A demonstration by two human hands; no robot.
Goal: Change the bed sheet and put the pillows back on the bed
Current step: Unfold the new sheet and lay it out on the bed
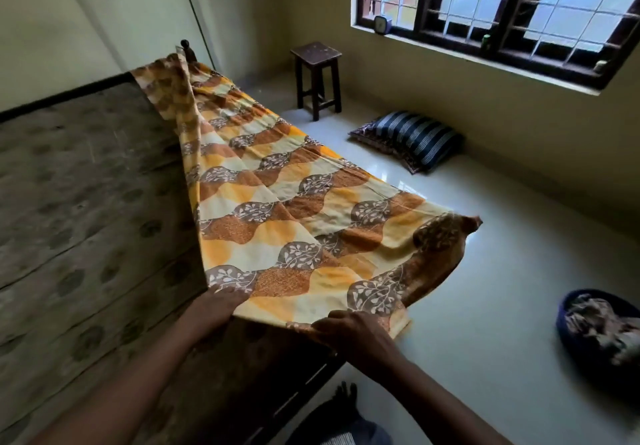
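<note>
A yellow, orange and brown leaf-patterned bed sheet [277, 195] lies folded lengthwise along the right side of the bare grey mattress [86, 185], stretched from the far headboard to me and hanging out over the floor. My left hand [216, 304] grips its near edge at the left. My right hand [349, 332] grips the near edge further right. Both hands hold the sheet raised and taut. Two pillows [412, 138], the top one dark with blue stripes, lie stacked on the floor under the window.
A dark wooden stool [317, 77] stands beyond the bed near the far wall. A blue basin [595, 327] with crumpled cloth sits on the white tiled floor at right. A small clock [382, 24] sits on the window sill. My foot shows at the bottom.
</note>
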